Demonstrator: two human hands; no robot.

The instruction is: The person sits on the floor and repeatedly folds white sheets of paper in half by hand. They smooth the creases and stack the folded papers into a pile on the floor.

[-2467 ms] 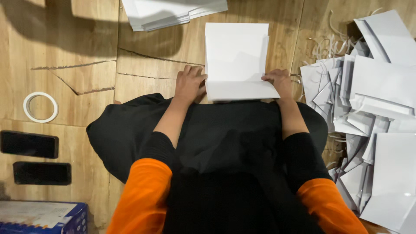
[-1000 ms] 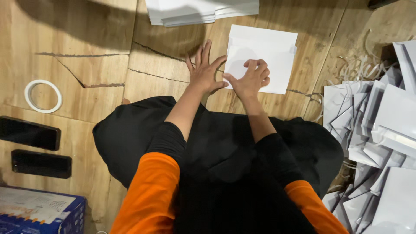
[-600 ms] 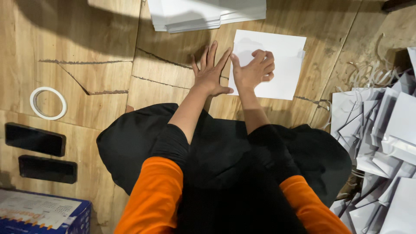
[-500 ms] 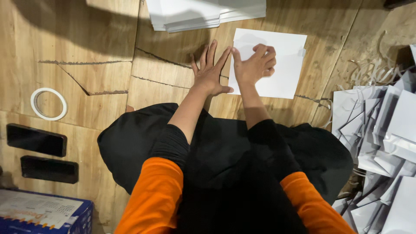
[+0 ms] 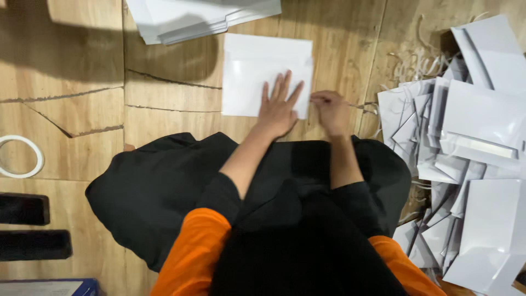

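Head view is looking straight down at a wooden floor [image 5: 82,126], cracked in places and running off every edge. Black cloth [image 5: 164,192] is spreading over the person's lap, hiding the legs and the floor beneath. At right, a pile of folded white sheets [image 5: 466,148] is lying jumbled, cut off by the right and bottom edges, so its extent is unclear. A stack of white paper [image 5: 203,16] is sitting at the top, its upper part out of frame. Just below it, the white sheet [image 5: 257,71] is lying flat on the floor, its long axis running left to right, its near right corner hidden under the left hand [image 5: 278,107]. That hand is pressing flat on it, fingers spread. The right hand [image 5: 330,111] is resting just beside the sheet's right edge, fingers curled together, seemingly pinching something thin; what exactly is hard to make out. A tape ring [image 5: 21,157] is lying at far left, partly cut off.
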